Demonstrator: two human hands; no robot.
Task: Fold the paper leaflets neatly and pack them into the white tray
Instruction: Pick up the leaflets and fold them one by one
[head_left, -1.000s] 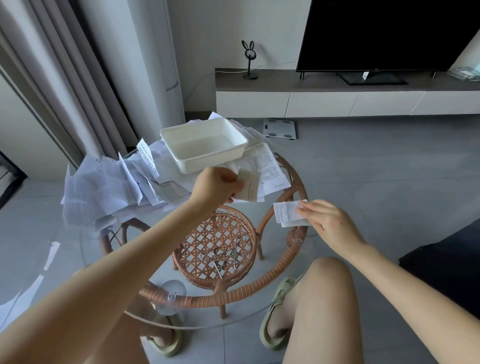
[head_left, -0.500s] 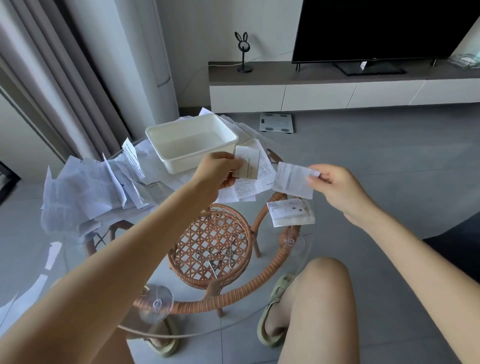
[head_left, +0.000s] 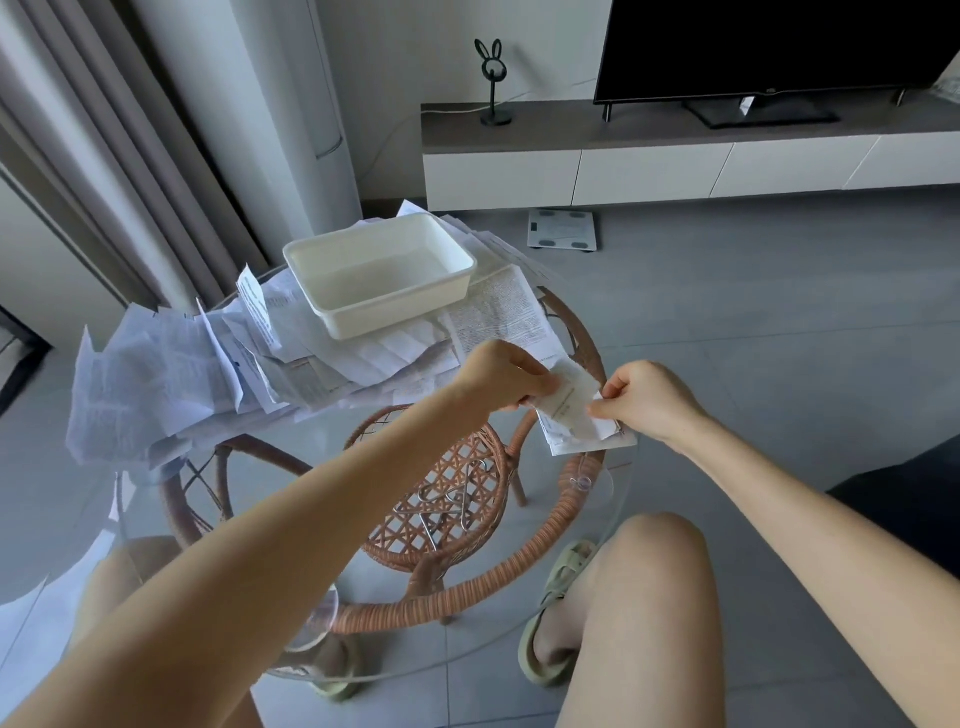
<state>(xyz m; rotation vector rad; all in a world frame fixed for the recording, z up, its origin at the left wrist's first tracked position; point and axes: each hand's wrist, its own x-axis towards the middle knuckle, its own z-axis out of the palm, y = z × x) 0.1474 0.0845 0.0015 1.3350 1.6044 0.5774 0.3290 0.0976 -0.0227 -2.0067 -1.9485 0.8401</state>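
Paper leaflet (head_left: 569, 400) | L hand (head_left: 506, 376) + R hand (head_left: 647, 397) pinch ends | tray (head_left: 382, 275) behind

Tray (head_left: 382, 280) on leaflet pile (head_left: 171, 379), far side of glass table (head_left: 218, 519); folded leaflets (head_left: 587, 441) right.

The room is lit evenly by soft, fairly bright daylight; shadows are faint. Pale reflections are caught on the glass tabletop (head_left: 291, 457) at its near left edge. The curtain (head_left: 104, 156) and cabinet (head_left: 675, 166) are bowed by wide-angle distortion. Print on the papers (head_left: 156, 384) is rendered soft.
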